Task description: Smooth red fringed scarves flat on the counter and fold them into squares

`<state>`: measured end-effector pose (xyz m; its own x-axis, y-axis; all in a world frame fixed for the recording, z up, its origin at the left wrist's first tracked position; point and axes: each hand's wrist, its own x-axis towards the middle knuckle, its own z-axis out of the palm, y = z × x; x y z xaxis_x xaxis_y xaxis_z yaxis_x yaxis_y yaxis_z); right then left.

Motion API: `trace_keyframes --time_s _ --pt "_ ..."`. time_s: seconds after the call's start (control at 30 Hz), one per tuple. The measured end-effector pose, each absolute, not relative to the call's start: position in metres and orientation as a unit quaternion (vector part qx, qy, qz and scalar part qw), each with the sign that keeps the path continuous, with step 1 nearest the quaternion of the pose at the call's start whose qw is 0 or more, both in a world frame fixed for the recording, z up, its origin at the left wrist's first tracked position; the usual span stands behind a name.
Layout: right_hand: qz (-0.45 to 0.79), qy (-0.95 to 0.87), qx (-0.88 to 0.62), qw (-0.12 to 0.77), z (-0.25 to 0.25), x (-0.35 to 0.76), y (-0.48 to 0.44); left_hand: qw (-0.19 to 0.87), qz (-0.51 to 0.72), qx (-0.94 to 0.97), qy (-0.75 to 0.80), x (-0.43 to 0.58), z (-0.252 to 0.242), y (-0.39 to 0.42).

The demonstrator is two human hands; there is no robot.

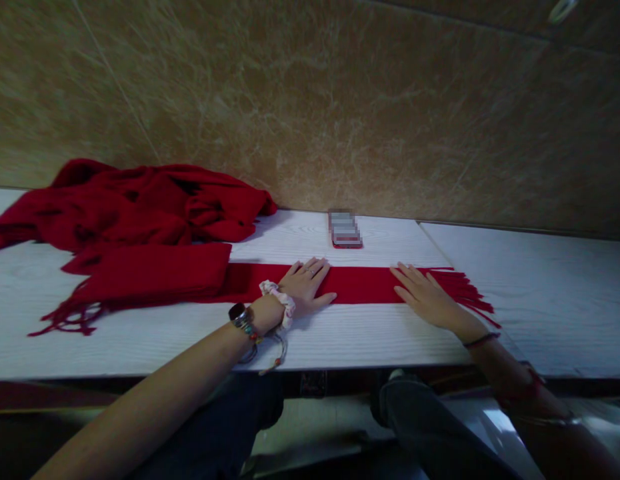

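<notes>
A red fringed scarf (365,285) lies in a long flat strip along the white table. My left hand (307,288) rests palm down on the middle of the strip, fingers stretched out. Towards the strip's right end, my right hand (424,297) lies flat across it, close to the fringe (465,291), with its fingers extended. At left, a folded red section (165,270) with a fringe hanging from its left side sits over the strip's left end. Whether that section belongs to the same scarf, I cannot tell.
A crumpled heap of red cloth (135,203) lies at the back left against the brown marbled wall (310,100). Behind the strip is a phone in a red case (345,229). The white table (565,300) has its front edge just before my legs.
</notes>
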<state>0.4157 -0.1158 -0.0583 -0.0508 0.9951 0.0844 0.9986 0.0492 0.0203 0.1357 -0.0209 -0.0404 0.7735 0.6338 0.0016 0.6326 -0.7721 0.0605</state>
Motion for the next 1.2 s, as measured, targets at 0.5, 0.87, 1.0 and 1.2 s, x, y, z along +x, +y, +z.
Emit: trace_keyframes --time_s 0.5,0.87,1.0,1.2 --pt "-0.011 -0.782 -0.621 0.044 -0.041 0.338 -0.094 0.034 0.015 0.939 0.341 0.141 -0.038 -0.024" --pt "0.002 -0.752 -0.658 0.046 -0.048 0.354 -0.097 0.055 0.025 0.938 0.342 0.128 -0.039 -0.023" --pt "-0.006 -0.757 -0.649 0.067 -0.047 0.335 -0.089 0.021 0.039 0.935 0.353 0.131 -0.036 -0.023" --pt "-0.014 -0.771 -0.636 0.030 -0.047 0.331 -0.087 -0.148 0.069 0.866 0.472 0.089 -0.012 -0.012"
